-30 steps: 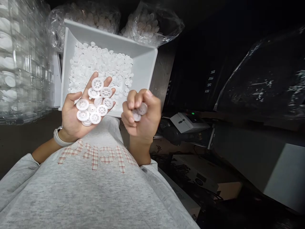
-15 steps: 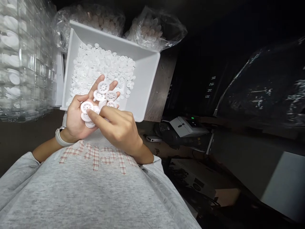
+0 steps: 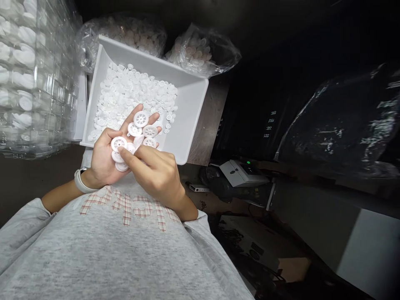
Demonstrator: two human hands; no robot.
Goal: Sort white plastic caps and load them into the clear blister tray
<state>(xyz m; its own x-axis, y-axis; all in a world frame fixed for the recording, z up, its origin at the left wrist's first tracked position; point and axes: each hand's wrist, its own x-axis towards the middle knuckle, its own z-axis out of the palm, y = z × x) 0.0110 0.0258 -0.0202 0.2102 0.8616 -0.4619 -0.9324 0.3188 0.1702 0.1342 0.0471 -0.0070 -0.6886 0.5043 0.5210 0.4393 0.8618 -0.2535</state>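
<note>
My left hand (image 3: pixel 104 160) lies palm up over the near edge of a white tray, cradling several white plastic wheels (image 3: pixel 141 119) with spokes and round rims. The wheels spread from the palm out along the fingers. My right hand (image 3: pixel 159 173) reaches across from the right, its fingers bent into the pile. The right thumb tip rests on a spoked wheel (image 3: pixel 119 144) near the left thumb, and the bent index finger touches a tilted wheel beside it. The other right fingertips are hidden. Many small white plastic parts (image 3: pixel 137 89) fill the left side of the tray (image 3: pixel 193 112).
Clear bags (image 3: pixel 203 52) of similar parts stand behind the tray. On the left rises a stack of clear plastic trays (image 3: pixel 37 83) holding white pieces. A grey device with a green light (image 3: pixel 242 173) sits to the right, near black plastic sheeting (image 3: pixel 337 129).
The view has shifted slightly, so tray and hands appear a little lower. Both hands keep nearly the same pose on the wheels.
</note>
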